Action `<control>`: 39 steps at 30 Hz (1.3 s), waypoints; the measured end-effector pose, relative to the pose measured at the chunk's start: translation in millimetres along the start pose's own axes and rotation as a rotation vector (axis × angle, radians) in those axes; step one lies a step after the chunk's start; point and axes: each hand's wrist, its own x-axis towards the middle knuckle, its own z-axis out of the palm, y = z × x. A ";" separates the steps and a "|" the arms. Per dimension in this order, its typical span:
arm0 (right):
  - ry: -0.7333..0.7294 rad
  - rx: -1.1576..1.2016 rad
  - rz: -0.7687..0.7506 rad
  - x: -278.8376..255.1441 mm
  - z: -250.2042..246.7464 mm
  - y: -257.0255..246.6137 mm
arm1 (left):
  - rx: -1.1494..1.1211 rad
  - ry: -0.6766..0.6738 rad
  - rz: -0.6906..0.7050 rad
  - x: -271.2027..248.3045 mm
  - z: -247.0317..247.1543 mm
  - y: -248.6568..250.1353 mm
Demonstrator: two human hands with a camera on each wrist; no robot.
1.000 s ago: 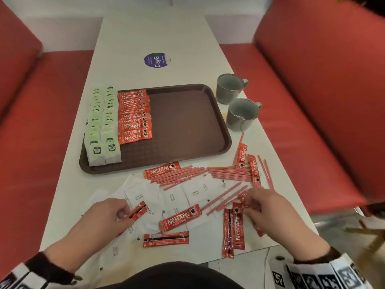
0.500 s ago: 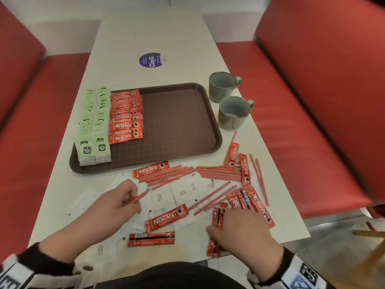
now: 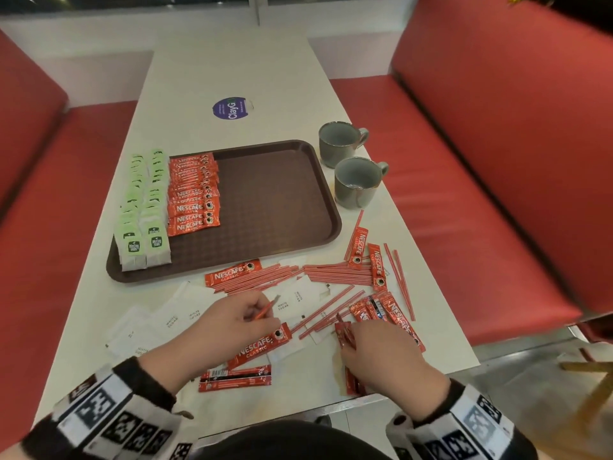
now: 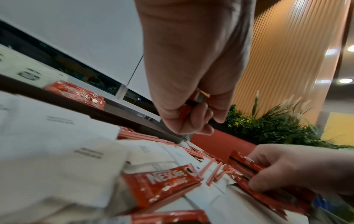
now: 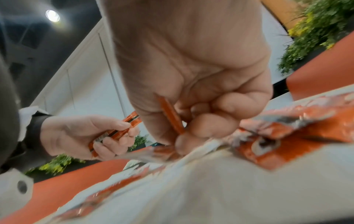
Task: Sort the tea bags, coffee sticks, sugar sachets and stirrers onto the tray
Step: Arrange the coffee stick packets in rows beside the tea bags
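The brown plastic tray [image 3: 275, 207] has bare room on its right side. The left hand [image 3: 229, 322] pinches a thin red coffee stick [image 3: 263, 314] above the white sugar sachets [image 3: 185, 313]. The right hand [image 3: 378, 350] grips 2 red coffee sticks [image 3: 345, 333] near the white table's [image 3: 232, 68] front edge; their lower ends are hidden.

Tray [image 3: 282, 207] right half bare, reachable; two mugs [image 3: 356, 180] flank right rim; loose stirrers [image 3: 338, 273] litter near approach.
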 end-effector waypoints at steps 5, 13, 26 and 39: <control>0.109 0.380 -0.166 -3.0 -28.3 -6.9 | -0.076 -0.147 0.132 13.4 12.6 28.4; 0.294 0.174 -0.191 21.4 -29.1 -43.1 | -0.702 -0.227 -0.061 26.0 31.8 45.3; 0.192 -0.059 0.230 -14.3 -17.3 52.2 | -1.017 -0.043 -0.248 19.4 -7.9 -4.4; 0.274 0.153 0.198 -3.1 15.4 52.1 | -0.968 -0.012 -0.261 5.9 -12.0 -23.3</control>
